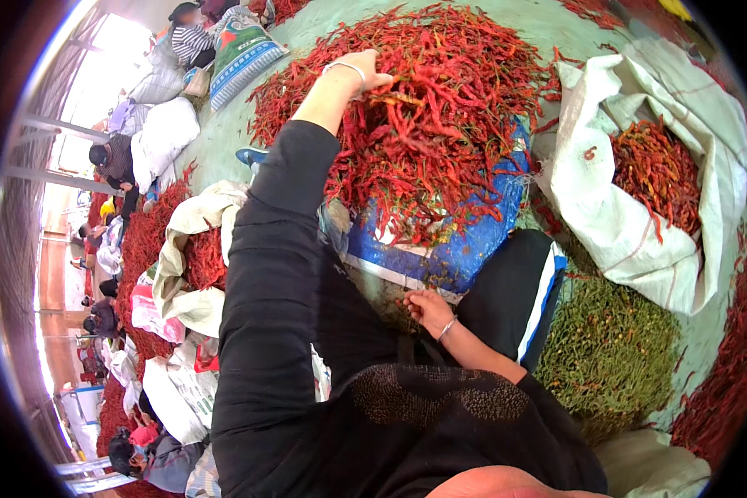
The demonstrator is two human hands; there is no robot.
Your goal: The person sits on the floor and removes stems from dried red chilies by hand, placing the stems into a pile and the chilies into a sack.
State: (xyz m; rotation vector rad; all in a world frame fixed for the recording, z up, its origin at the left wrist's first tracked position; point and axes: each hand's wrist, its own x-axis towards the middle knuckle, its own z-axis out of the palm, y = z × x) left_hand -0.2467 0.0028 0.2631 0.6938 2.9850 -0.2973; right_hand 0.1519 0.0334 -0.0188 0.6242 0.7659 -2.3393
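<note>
A large heap of red chilli peppers (436, 124) lies before me, its near part on a blue and white plastic sheet (473, 249). My left hand (362, 70), a pale bracelet at its wrist, reaches to the heap's upper left part, thumb out; its other fingertips are partly hidden, and whether they grip a pepper does not show. Close to my lap, just below the sheet's near edge, is my right hand (431, 310), with a bracelet and curled fingers. A small reddish bit shows by its fingertips, but whether it is held is unclear.
At right stands an open white woven sack (616, 230) of chillies, above a pile of green stems (604, 348). Another open sack (193, 305) with red chillies is at left. A printed sack (243, 59) lies upper left. Several people sit farther left among sacks and chilli heaps.
</note>
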